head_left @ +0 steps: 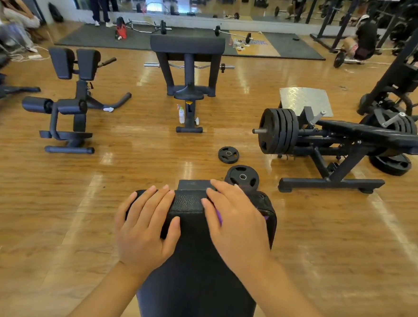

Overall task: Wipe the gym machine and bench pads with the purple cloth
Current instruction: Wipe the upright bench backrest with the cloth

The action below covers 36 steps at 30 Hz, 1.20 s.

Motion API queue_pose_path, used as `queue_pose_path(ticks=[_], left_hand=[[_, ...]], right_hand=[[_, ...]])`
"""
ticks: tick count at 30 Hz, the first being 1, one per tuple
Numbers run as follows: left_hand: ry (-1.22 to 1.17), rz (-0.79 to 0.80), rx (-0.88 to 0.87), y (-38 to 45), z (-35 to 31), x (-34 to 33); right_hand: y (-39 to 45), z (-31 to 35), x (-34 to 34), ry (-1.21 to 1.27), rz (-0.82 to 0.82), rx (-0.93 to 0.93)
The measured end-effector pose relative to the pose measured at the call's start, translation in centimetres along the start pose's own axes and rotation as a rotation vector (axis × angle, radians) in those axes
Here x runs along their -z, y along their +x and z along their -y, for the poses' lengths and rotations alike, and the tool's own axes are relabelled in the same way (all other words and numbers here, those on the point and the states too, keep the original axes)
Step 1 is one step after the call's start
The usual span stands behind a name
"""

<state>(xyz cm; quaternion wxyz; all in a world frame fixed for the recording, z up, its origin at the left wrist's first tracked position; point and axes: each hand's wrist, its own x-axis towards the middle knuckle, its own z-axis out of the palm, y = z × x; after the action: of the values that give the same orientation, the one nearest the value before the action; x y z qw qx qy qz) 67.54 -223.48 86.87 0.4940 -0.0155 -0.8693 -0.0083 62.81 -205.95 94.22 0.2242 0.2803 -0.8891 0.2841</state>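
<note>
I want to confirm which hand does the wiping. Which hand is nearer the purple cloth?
Right. The right hand lies flat on the purple cloth, which peeks out beneath it, on the bench pad. The left hand rests on the pad's other side, apart from the cloth.

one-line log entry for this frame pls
left hand: flat on bench pad | right hand: presses purple cloth on pad

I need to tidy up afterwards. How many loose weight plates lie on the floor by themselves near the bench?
2: a smaller plate flat on the wooden floor, and a larger plate just beyond the bench pad. Others may be hidden behind equipment.
</note>
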Motion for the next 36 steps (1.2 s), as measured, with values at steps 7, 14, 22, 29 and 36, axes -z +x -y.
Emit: queue_pose_path(ticks=[7,14,22,29,36], left_hand=[[0.026,-0.011,0.052,0.3,-0.5,0.1],[0.034,0.005,0.087,0.6,-0.7,0.3],[0.04,0.008,0.09,0.4,-0.7,0.3],[0.044,-0.028,0.088,0.5,-0.8,0.1],[0.027,-0.086,0.074,0.3,-1.0,-0.1]], right_hand=[[-1.0,-5.0,2.1,-0.034,-0.026,-0.02],[0.7,-3.6,1.5,0.003,0.013,0.062],[1.8,-3.2,0.4,-0.018,0.064,0.121],[1.3,-4.1,-0.4,0.059,-0.094,0.216],[1.3,-4.7,-0.6,0.073,-0.07,0.267]])
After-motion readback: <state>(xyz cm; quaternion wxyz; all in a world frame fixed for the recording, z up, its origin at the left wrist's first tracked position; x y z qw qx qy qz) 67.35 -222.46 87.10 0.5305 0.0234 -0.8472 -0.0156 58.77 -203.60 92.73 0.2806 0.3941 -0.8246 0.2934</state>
